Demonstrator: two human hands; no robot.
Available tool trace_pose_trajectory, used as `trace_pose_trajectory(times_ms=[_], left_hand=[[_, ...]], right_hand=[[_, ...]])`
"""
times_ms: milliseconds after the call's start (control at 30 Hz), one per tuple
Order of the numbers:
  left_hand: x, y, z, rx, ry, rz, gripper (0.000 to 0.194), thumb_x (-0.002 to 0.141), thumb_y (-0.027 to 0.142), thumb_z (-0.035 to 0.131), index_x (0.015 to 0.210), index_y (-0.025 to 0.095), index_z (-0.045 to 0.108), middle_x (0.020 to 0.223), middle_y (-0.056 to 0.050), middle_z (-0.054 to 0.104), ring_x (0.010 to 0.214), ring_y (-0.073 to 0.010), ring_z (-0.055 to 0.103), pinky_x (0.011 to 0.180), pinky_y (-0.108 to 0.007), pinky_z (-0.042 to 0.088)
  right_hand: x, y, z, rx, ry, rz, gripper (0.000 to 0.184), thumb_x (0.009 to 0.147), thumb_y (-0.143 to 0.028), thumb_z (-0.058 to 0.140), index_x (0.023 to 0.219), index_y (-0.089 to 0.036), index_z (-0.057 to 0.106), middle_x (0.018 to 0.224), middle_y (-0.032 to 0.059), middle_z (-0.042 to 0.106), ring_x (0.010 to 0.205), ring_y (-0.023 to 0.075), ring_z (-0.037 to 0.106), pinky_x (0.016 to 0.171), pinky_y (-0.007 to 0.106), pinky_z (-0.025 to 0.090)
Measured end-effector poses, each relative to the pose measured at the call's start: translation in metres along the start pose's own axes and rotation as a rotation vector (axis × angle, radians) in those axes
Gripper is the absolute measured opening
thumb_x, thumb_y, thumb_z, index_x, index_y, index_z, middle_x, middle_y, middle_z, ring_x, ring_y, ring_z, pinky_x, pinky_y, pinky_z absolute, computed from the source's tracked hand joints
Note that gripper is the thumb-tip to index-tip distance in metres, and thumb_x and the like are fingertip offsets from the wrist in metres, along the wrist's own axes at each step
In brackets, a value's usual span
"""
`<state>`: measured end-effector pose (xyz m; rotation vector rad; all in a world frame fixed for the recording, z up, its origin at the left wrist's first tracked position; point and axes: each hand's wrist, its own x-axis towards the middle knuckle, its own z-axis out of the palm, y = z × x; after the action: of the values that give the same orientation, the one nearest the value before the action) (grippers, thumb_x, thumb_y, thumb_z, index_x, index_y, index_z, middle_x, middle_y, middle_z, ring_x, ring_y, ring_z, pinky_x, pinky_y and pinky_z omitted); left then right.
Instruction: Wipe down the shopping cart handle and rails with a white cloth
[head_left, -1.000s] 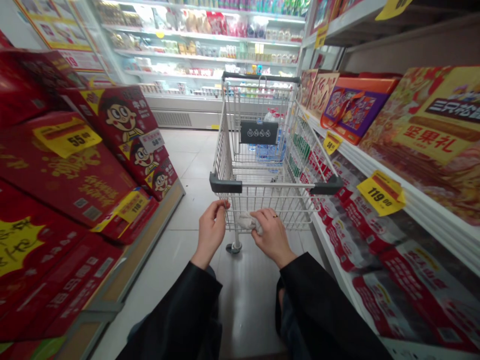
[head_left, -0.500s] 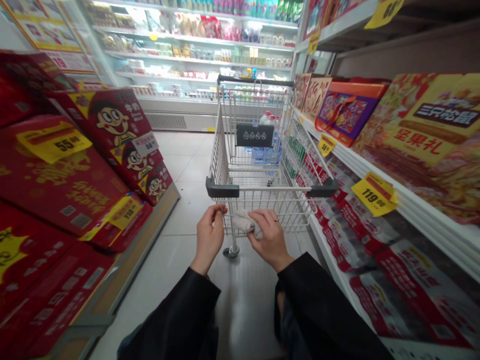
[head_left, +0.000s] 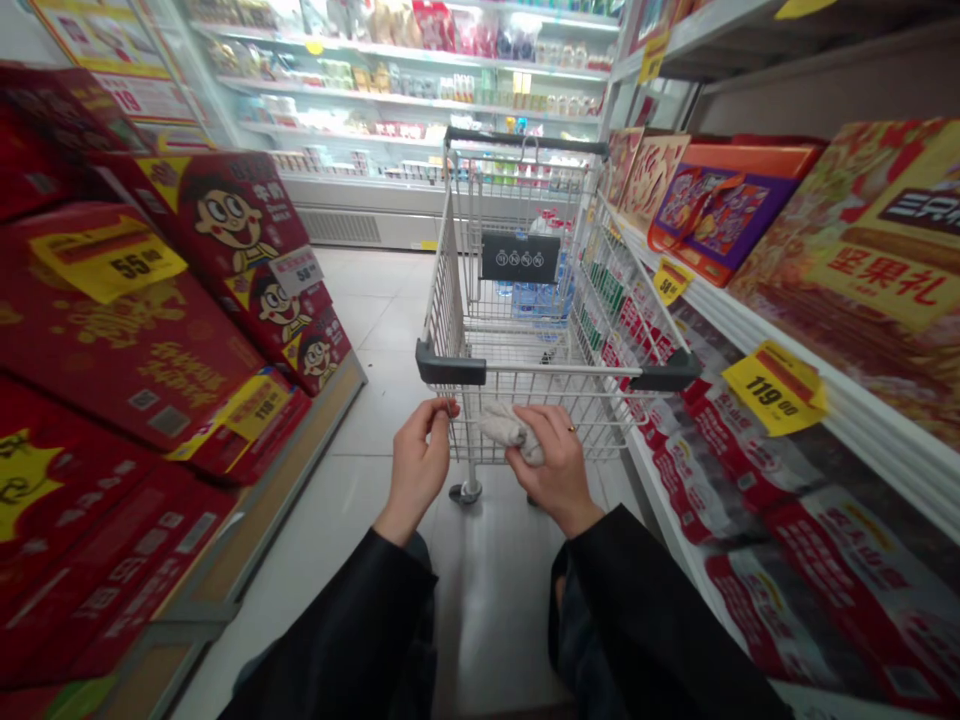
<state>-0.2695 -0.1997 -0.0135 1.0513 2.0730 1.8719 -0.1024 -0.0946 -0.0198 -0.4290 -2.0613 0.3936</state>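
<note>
Left hand (head_left: 418, 465) — thumb and fingers pinched on the shopping cart's (head_left: 540, 372) near wire; right hand (head_left: 555, 465) — fingers pressed together over a crumpled white cloth (head_left: 508, 426).

The right hand (head_left: 559, 470) covers part of the white cloth (head_left: 507, 430); bottled water (head_left: 534, 298) in the shopping cart (head_left: 450, 300) sits behind its black plate (head_left: 520, 257); far chilled-shelf goods (head_left: 420, 90) are too small to read; the right edge cuts off a gift box (head_left: 885, 230).
</note>
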Motion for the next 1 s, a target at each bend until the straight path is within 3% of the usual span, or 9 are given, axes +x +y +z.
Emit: trace_pose_trajectory(times_ms=[200,400,600,833,1000], left_hand=[[-0.003,0.001,0.005,-0.001,0.037,0.003,0.027,0.094,0.041,0.049,0.099,0.021,0.067,0.099,-0.003,0.072,0.098,-0.0182,0.065,0.094,-0.031,0.048],[-0.004,0.002,0.006,-0.002,0.027,0.013,0.026,0.094,0.039,0.049,0.101,0.021,0.067,0.100,-0.003,0.071,0.099,-0.0176,0.065,0.094,-0.030,0.049],[-0.004,0.001,0.006,-0.003,0.026,0.026,0.026,0.094,0.039,0.049,0.100,0.021,0.067,0.100,-0.003,0.071,0.099,-0.0171,0.064,0.094,-0.030,0.048],[-0.003,0.001,0.009,-0.001,0.048,0.010,0.026,0.094,0.039,0.049,0.098,0.021,0.067,0.097,-0.003,0.072,0.096,-0.0177,0.065,0.092,-0.030,0.049],[-0.004,0.004,0.008,-0.002,0.042,0.017,0.024,0.094,0.037,0.049,0.095,0.021,0.067,0.095,-0.002,0.071,0.094,-0.0167,0.065,0.091,-0.029,0.048]], right_hand=[[-0.006,-0.006,0.010,-0.026,-0.161,-0.001,0.041,0.080,-0.010,0.063,0.120,-0.020,0.064,0.107,0.0083,0.067,0.103,0.0259,0.060,0.092,0.043,0.055],[-0.001,-0.010,0.007,0.005,-0.049,-0.031,0.045,0.084,-0.013,0.062,0.128,-0.021,0.061,0.117,0.0100,0.065,0.111,0.0259,0.059,0.099,0.044,0.054],[-0.007,-0.003,0.011,-0.048,-0.212,0.003,0.044,0.080,-0.010,0.062,0.123,-0.020,0.064,0.109,0.0093,0.066,0.105,0.0264,0.058,0.091,0.044,0.056],[-0.004,-0.003,0.003,0.013,0.020,-0.048,0.045,0.084,-0.013,0.062,0.128,-0.022,0.061,0.115,0.0098,0.065,0.108,0.0255,0.060,0.096,0.045,0.055],[-0.004,-0.004,0.008,-0.030,-0.201,-0.035,0.041,0.081,-0.011,0.063,0.121,-0.021,0.065,0.107,0.0091,0.067,0.105,0.0262,0.059,0.090,0.043,0.057]])
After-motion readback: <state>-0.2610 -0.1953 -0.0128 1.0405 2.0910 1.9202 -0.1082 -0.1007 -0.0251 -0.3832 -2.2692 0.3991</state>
